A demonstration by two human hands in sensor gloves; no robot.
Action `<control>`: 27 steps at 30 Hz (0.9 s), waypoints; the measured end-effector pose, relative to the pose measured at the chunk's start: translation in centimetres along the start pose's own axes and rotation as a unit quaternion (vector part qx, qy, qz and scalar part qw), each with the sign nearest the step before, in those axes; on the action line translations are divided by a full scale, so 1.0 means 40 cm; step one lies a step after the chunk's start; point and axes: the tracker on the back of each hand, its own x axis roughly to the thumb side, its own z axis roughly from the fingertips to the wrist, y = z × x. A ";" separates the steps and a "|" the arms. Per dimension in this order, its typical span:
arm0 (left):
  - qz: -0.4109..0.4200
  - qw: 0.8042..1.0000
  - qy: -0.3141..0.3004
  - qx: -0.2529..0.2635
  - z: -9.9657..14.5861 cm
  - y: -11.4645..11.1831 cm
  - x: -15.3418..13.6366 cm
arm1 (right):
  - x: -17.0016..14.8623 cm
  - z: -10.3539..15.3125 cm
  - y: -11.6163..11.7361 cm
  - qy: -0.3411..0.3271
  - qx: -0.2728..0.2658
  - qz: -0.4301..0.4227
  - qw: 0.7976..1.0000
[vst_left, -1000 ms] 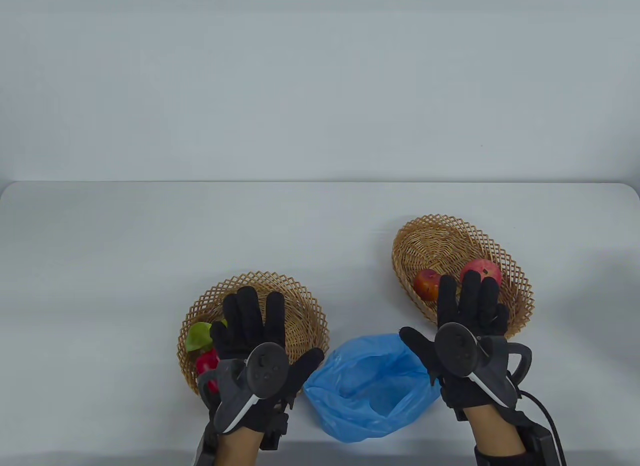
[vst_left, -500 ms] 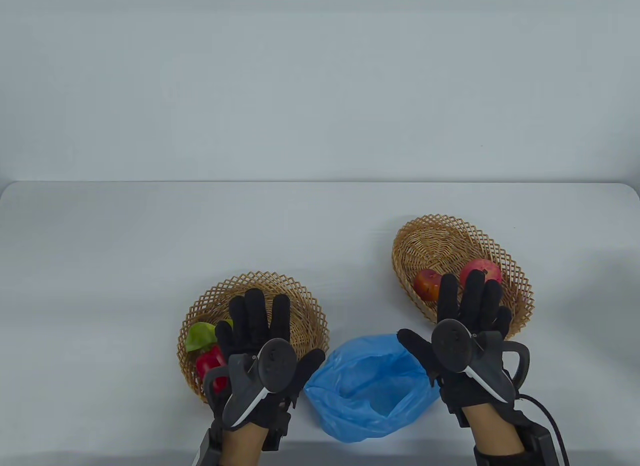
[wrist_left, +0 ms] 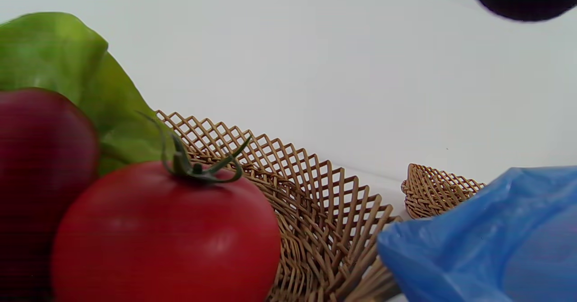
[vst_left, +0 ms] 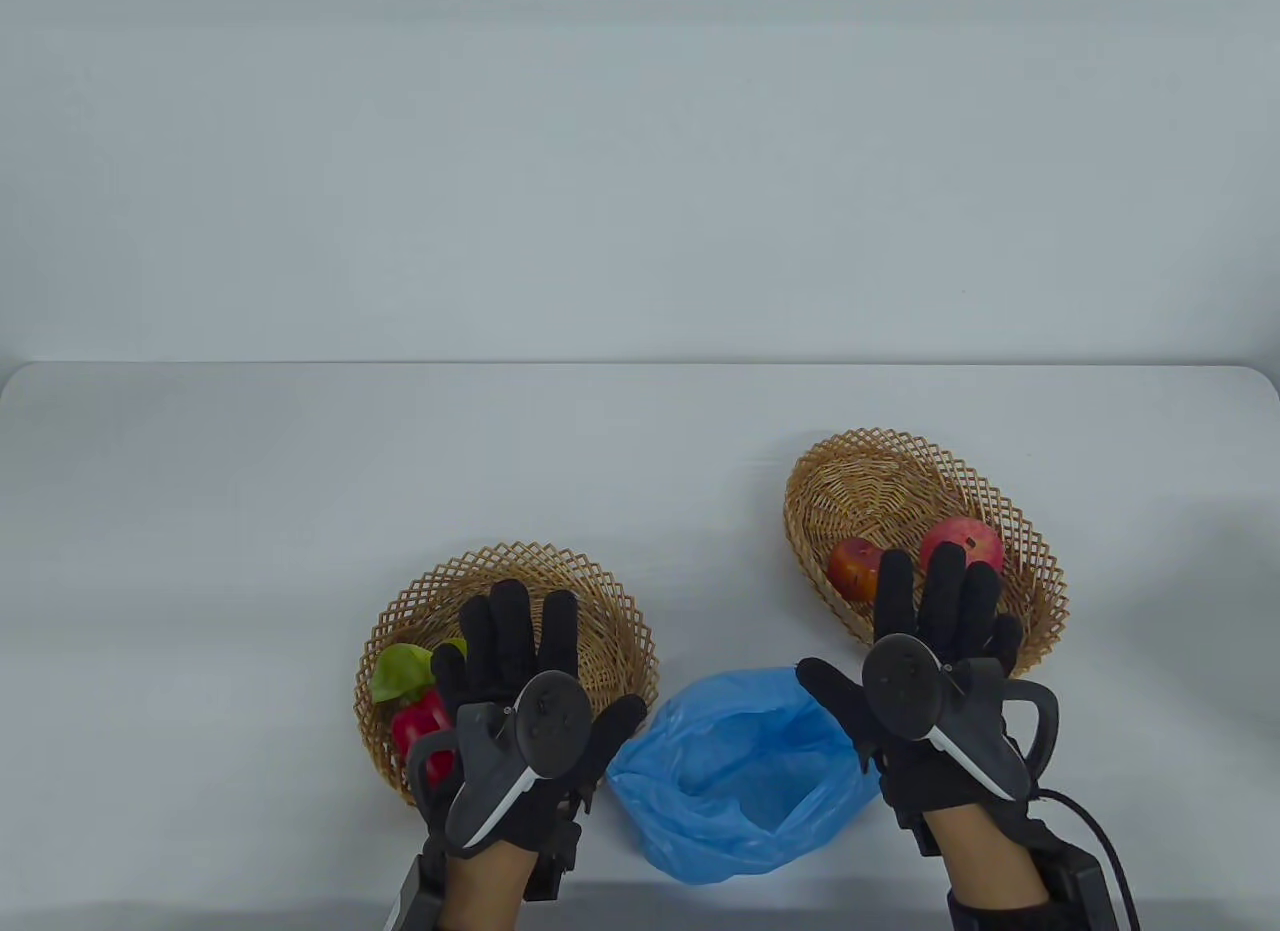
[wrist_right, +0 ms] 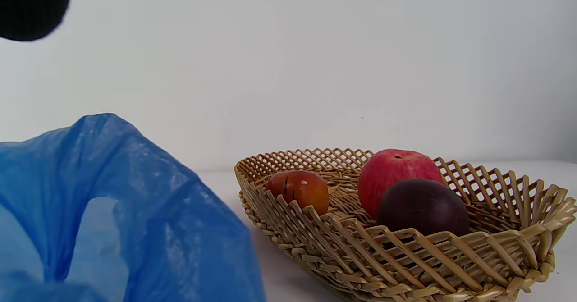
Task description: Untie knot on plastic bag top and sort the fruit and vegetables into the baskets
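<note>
The blue plastic bag [vst_left: 740,771] lies open and slack near the front edge, between my hands. My left hand [vst_left: 520,661] hovers flat with spread, straight fingers over the left wicker basket [vst_left: 600,611], holding nothing. That basket holds a green leaf [vst_left: 398,668] and a red vegetable [vst_left: 415,726]; the left wrist view shows a tomato [wrist_left: 167,234] there. My right hand [vst_left: 925,621] is also spread and empty over the near rim of the right basket [vst_left: 860,471]. In it lie a red apple [wrist_right: 396,176], a dark plum [wrist_right: 423,207] and an orange-red fruit [wrist_right: 299,189].
The white table [vst_left: 250,491] stretches wide behind and to the left of the baskets, up to a plain wall. A black cable [vst_left: 1095,821] trails from my right wrist at the front right.
My left hand has drifted slightly right over its basket. The right hand has barely shifted. The bag and the produce have not moved.
</note>
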 end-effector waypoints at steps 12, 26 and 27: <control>0.002 1.000 0.001 -0.008 -0.004 -0.003 -0.001 | 0.001 -0.002 0.004 0.002 0.007 0.003 1.000; 0.003 1.000 0.005 -0.012 -0.007 -0.004 -0.004 | 0.002 -0.005 0.007 -0.001 0.016 -0.001 1.000; 0.004 1.000 0.005 -0.013 -0.007 -0.005 -0.004 | 0.002 -0.005 0.007 0.000 0.016 -0.002 1.000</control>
